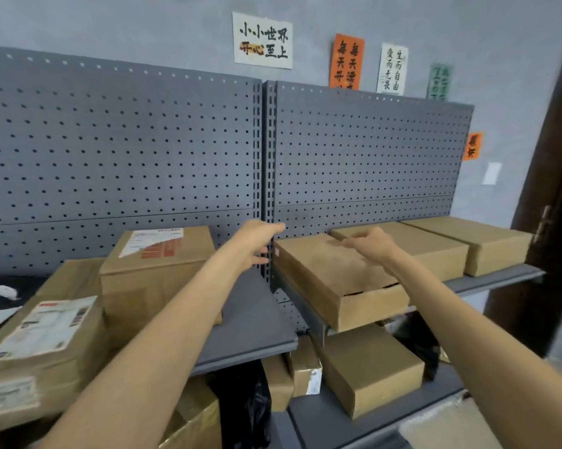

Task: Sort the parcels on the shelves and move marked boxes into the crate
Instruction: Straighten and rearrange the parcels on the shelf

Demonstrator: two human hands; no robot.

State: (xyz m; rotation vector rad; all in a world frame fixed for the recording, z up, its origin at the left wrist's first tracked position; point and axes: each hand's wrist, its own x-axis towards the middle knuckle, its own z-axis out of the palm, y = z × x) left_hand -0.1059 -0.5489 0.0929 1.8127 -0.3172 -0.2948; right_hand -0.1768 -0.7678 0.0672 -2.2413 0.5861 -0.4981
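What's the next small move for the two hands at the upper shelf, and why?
Probably close both hands on the nearest plain brown cardboard box on the right upper shelf and slide it forward. The left hand is at its left rear corner, the right hand hovers open over its top, and neither grips it yet. Its front already overhangs the shelf edge.

Three plain flat boxes (341,273) sitting in a row at 3 o'clock, upper shelf. Two labelled boxes (158,254) lying at 9 o'clock. Five paper signs (262,40) hanging at 12 o'clock. Two hands (257,241) reaching in.
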